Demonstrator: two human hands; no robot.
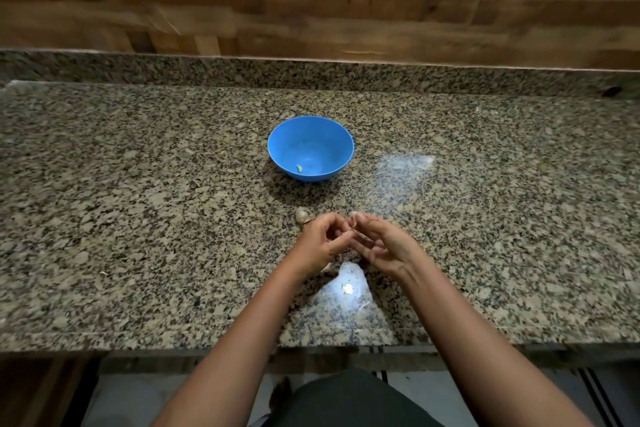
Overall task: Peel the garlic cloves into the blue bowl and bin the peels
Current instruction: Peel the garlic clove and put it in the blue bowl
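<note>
Fingers [341,240] of left hand [320,245] and right hand [385,248] pinch one garlic clove [361,235], mostly hidden, slanting toward near right.

Clove [299,168] lies in bowl [334,144], garlic [302,215] before it

I see little of the clove [359,234]: curled fingers of the left hand [320,243] and right hand [384,246] cover most of it. The left hand also hides the near side of a garlic piece [302,214]. 1 pale bit [299,168] in the bowl [277,146] is too small for me to identify. Both forearms [242,340] run off the near edge.
</note>
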